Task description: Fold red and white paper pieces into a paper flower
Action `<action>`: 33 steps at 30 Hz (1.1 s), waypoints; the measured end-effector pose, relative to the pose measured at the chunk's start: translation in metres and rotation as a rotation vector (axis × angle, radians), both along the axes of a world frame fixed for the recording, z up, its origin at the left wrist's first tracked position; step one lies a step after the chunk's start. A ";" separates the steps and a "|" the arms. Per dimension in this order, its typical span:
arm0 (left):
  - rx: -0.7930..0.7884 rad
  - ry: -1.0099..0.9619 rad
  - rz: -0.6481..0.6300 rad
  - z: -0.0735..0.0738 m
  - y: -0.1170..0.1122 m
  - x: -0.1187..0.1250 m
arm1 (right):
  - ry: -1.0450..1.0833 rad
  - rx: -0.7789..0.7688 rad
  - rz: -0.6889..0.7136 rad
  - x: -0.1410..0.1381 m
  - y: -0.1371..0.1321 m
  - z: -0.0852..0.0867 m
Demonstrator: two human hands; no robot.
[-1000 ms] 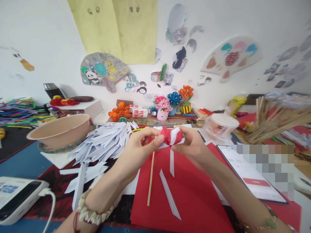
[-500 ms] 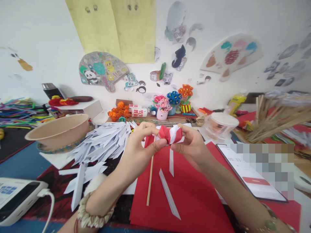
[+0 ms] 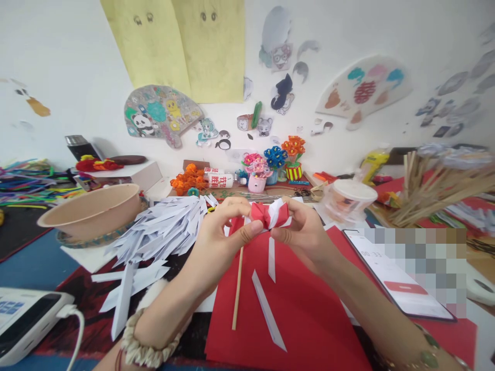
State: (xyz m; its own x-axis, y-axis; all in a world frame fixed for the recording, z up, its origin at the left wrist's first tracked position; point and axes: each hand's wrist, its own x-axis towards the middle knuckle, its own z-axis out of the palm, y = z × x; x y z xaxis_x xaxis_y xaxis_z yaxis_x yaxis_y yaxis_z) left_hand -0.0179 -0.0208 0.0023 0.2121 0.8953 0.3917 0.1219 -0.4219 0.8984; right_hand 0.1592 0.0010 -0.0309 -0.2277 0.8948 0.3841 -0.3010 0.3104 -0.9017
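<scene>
Between my two hands is a small red and white folded paper piece [image 3: 270, 214], held up above the red paper sheets. My left hand [image 3: 232, 226] pinches its left end between thumb and fingers. The right end is gripped by my right hand [image 3: 299, 226], also with thumb and fingers closed. Below, a thin wooden stick [image 3: 238, 288] lies on the red paper [image 3: 305, 319]. A folded white paper strip [image 3: 268, 312] rests near it, and a shorter white strip [image 3: 271, 260] lies just under my hands. My fingers partly cover the folded piece.
Left of my hands is a heap of folded white strips [image 3: 158, 226], with a beige bowl [image 3: 93, 208] beyond it. A phone [image 3: 394, 278] lies at right. Behind stand flower pots [image 3: 257, 183] and a lidded plastic cup [image 3: 351, 198]. A white device [image 3: 31, 324] with a cable sits front left.
Both hands keep their grip on the folded paper, which has turned slightly between the fingers. The whole view has shifted a little.
</scene>
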 end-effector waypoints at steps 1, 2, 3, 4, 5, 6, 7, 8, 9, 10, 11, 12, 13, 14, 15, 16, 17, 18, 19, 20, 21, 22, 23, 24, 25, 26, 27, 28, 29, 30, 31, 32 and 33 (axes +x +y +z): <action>0.023 0.013 0.015 0.000 0.000 0.000 | -0.005 0.006 -0.007 0.000 0.000 0.000; 0.057 0.029 0.035 0.000 0.000 0.000 | -0.009 0.012 -0.017 0.000 -0.001 0.000; 0.095 0.049 0.056 0.001 0.000 0.000 | -0.011 0.017 -0.025 0.000 -0.001 0.001; 0.134 0.069 0.074 0.001 0.001 0.000 | -0.010 0.021 -0.031 0.000 -0.001 0.001; 0.165 0.083 0.088 0.001 0.001 0.000 | -0.007 0.023 -0.033 0.000 -0.002 0.001; 0.186 0.090 0.100 0.001 0.001 0.000 | -0.005 0.024 -0.033 0.000 -0.002 0.002; 0.197 0.093 0.112 0.001 0.001 0.000 | -0.005 0.025 -0.029 0.000 -0.002 0.002; 0.201 0.094 0.126 0.000 0.002 0.001 | -0.007 0.027 -0.026 0.000 -0.003 0.002; 0.198 0.095 0.143 0.000 0.002 0.001 | -0.008 0.030 -0.022 0.001 -0.003 0.002; 0.195 0.097 0.159 -0.001 0.002 0.002 | -0.006 0.036 -0.021 0.001 -0.003 0.001; 0.194 0.101 0.169 -0.002 0.002 0.002 | -0.003 0.042 -0.019 0.001 -0.002 0.001; 0.193 0.106 0.179 -0.002 0.001 0.003 | 0.002 0.047 -0.019 0.001 -0.002 0.000; 0.195 0.113 0.187 -0.003 0.001 0.003 | 0.006 0.050 -0.021 0.001 -0.002 0.000; 0.196 0.117 0.196 -0.003 0.000 0.003 | 0.007 0.052 -0.025 0.001 -0.002 0.000; 0.199 0.119 0.207 -0.004 -0.001 0.003 | 0.005 0.054 -0.029 0.000 -0.002 0.000; 0.204 0.122 0.220 -0.004 -0.001 0.004 | 0.003 0.054 -0.035 0.000 -0.002 0.000; 0.207 0.125 0.236 -0.004 -0.002 0.004 | 0.001 0.056 -0.043 0.000 -0.002 0.000; 0.210 0.129 0.250 -0.004 -0.003 0.004 | -0.002 0.060 -0.052 0.000 -0.002 0.000; 0.214 0.131 0.264 -0.004 -0.003 0.004 | -0.005 0.066 -0.060 0.000 -0.002 0.000; 0.218 0.134 0.276 -0.004 -0.004 0.005 | -0.009 0.072 -0.067 -0.001 -0.003 0.000; 0.222 0.135 0.286 -0.004 -0.004 0.005 | -0.010 0.078 -0.073 -0.001 -0.003 0.000; 0.223 0.133 0.290 -0.004 -0.004 0.005 | -0.008 0.083 -0.075 -0.002 -0.003 -0.001; 0.221 0.127 0.287 -0.004 -0.004 0.006 | -0.002 0.085 -0.075 -0.002 -0.003 -0.001; 0.213 0.120 0.278 -0.005 -0.004 0.006 | 0.007 0.084 -0.072 -0.002 -0.002 -0.002; 0.203 0.113 0.264 -0.005 -0.004 0.007 | 0.016 0.083 -0.069 -0.002 -0.002 -0.002; 0.192 0.107 0.250 -0.005 -0.003 0.007 | 0.022 0.084 -0.063 -0.002 -0.002 -0.003; 0.184 0.105 0.237 -0.006 -0.003 0.007 | 0.024 0.085 -0.057 -0.002 -0.002 -0.003; 0.181 0.106 0.226 -0.006 -0.003 0.008 | 0.024 0.089 -0.050 -0.002 -0.001 -0.004; 0.186 0.108 0.217 -0.006 -0.003 0.008 | 0.021 0.094 -0.045 -0.002 -0.001 -0.005; 0.196 0.111 0.208 -0.006 -0.003 0.008 | 0.016 0.096 -0.038 -0.001 -0.001 -0.005; 0.209 0.112 0.199 -0.005 -0.003 0.007 | 0.009 0.094 -0.033 -0.001 -0.001 -0.006; 0.219 0.113 0.187 -0.005 -0.002 0.007 | 0.000 0.092 -0.031 0.000 0.000 -0.006; 0.226 0.113 0.171 -0.004 -0.002 0.007 | -0.010 0.089 -0.033 0.000 0.000 -0.006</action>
State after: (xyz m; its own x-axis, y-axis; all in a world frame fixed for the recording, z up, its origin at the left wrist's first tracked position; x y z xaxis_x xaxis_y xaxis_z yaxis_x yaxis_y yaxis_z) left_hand -0.0113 -0.0229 -0.0021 0.1196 0.8148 0.5672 0.3019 -0.5741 0.7611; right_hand 0.1594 0.0006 -0.0369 -0.2030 0.8645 0.4599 -0.2803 0.3987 -0.8732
